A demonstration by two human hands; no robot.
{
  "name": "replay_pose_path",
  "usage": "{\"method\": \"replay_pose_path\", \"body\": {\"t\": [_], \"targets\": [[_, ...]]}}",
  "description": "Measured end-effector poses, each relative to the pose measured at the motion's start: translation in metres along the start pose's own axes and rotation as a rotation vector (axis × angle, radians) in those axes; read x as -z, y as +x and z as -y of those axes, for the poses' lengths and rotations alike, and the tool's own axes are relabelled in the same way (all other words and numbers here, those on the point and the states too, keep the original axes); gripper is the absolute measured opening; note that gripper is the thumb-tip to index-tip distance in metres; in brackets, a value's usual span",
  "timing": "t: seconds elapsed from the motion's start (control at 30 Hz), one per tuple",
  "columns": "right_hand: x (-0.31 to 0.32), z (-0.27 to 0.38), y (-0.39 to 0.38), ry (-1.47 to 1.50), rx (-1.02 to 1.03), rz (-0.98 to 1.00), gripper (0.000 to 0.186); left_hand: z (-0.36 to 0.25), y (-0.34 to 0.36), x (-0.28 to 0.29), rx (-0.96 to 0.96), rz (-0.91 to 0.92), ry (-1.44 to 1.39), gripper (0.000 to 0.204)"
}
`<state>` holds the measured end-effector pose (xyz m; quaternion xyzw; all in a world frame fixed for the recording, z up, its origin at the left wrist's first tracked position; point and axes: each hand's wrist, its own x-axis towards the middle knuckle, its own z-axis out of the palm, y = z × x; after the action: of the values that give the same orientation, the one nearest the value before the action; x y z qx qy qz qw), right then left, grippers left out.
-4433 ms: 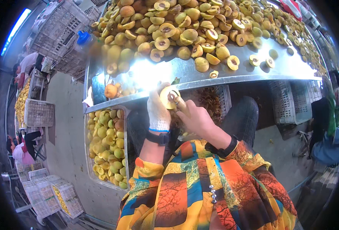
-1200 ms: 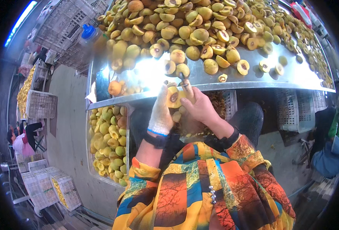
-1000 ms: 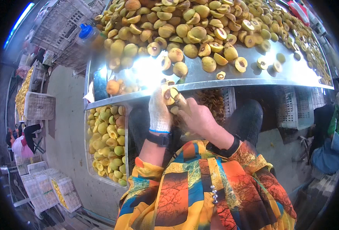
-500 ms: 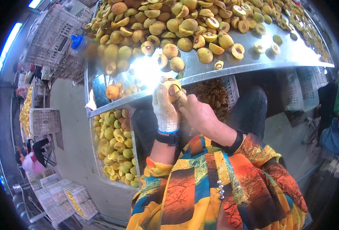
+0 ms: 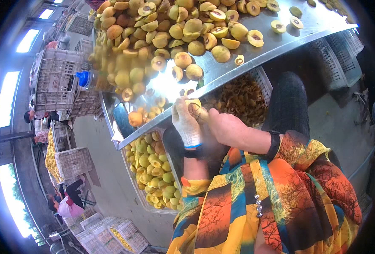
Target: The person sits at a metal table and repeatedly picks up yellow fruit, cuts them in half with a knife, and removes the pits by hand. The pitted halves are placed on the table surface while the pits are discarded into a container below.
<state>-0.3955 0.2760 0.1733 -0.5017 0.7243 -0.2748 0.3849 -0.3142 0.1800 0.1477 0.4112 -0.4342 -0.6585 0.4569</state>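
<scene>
My left hand (image 5: 186,122), in a white knitted glove, is closed round a halved yellow peach (image 5: 193,103) whose brown pit side faces up. My right hand (image 5: 226,129), bare, is closed on a short tan-handled pitting tool (image 5: 202,114); its working end sits at the peach's pit, and the blade itself cannot be made out. Both hands meet just below the front edge of a metal table (image 5: 255,62). On the table lies a large heap of peach halves (image 5: 191,26), some cut side up with pits showing.
Below the table edge, a crate holds brown pits (image 5: 242,99). Left of my legs stands a crate of peach halves (image 5: 151,169). A blue-capped bottle (image 5: 84,79) is by the table's left end. Stacked crates (image 5: 56,80) and seated people (image 5: 71,205) are further left.
The view has tilted and turned, so the table edge slants more and more of the left side shows. Both hands stay together on the peach and the tool.
</scene>
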Motion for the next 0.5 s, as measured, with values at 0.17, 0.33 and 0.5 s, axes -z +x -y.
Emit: {"method": "replay_pose_path", "body": {"t": [0.17, 0.33, 0.5], "targets": [[0.002, -0.003, 0.002, 0.046, -0.001, 0.054, 0.02, -0.006, 0.006, 0.013, 0.264, 0.109, -0.01, 0.029], [-0.004, 0.002, 0.0, 0.151, -0.017, 0.013, 0.022, 0.003, 0.0, 0.006, 0.296, 0.059, -0.248, 0.035], [-0.004, 0.006, -0.001, 0.15, -0.091, -0.032, 0.024, -0.008, -0.015, -0.021, 0.086, -0.023, -0.262, 0.033]]}}
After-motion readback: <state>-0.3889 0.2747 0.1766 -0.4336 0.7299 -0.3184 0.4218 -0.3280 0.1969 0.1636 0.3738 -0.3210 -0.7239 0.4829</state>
